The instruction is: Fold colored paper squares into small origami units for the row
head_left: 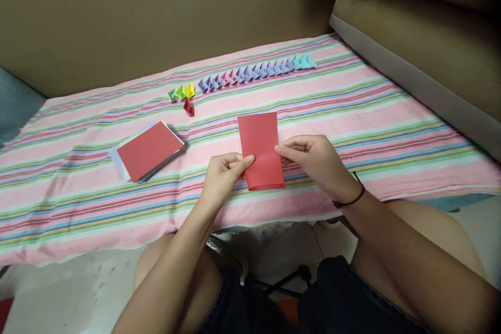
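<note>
A red sheet of paper (261,138) is held up in front of me above the striped cloth, its lower edge curling slightly. My left hand (224,172) pinches its left edge, thumb on the front face. On the opposite edge, my right hand (307,156) grips the paper between thumb and fingers; a dark band (352,195) circles that wrist. The fingers behind the sheet are partly hidden. To the left lies a stack of coloured paper (151,151) with a red sheet on top.
A row of small folded paper boats (254,72) in purple, pink and light blue runs across the back. Green and yellow ones (180,92) sit to its left, with a dark red one (188,107) nearer me. Brown cushions (415,52) border the striped cloth (97,209) at right.
</note>
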A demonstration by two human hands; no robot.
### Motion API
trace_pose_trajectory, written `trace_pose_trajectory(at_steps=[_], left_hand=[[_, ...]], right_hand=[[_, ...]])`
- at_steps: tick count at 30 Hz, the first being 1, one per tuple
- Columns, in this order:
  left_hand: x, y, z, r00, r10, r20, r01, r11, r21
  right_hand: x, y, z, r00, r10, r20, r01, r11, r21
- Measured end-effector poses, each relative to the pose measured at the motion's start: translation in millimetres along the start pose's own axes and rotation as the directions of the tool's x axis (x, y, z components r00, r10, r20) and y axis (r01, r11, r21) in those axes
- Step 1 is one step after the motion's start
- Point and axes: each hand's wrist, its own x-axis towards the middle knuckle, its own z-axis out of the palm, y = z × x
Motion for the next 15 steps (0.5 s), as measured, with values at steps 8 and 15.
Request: trace_pose_trajectory(at_steps=[8,15], left_hand=[[-1.5,1.2,1.0,0.999,0.001,-0.050,0.003,0.997,0.078],[-3.7,6.7,2.9,1.000,0.018,0.000,-0.018,0.987,0.162]], right_hand=[[-0.2,0.2,0.4,0.995,-0.071,-0.065,0.067,0.996,-0.051],[-0.6,-2.9,0.0,0.989,-0.101,-0.111,0.095,0.994,-0.058]])
